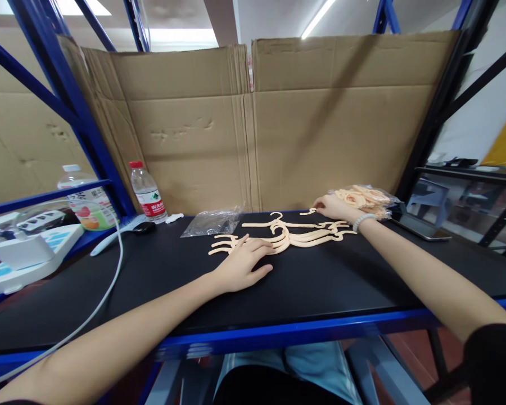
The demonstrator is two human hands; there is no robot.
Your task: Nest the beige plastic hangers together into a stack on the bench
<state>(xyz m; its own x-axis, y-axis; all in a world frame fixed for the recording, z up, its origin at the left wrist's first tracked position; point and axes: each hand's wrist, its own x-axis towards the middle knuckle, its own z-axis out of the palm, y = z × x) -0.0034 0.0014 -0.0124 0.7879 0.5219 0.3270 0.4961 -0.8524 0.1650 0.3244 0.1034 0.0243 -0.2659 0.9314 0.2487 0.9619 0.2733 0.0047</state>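
Bright, cool light is filling my workspace: a slim white tube lamp [318, 18] is glowing on the ceiling far right of centre, and a pale rectangular ceiling patch [181, 37] far left is washing out to white. A broad diagonal shadow is crossing the tall brown cardboard panel [295, 124] on the right. My bare right forearm [425, 270] is darkening the matte black tabletop [303, 287] beneath it. The crumpled clear plastic bag [213, 221] is glinting. Wide-angle distortion is tilting the blue metal post [73, 107] on the left and stretching both my forearms nearward.
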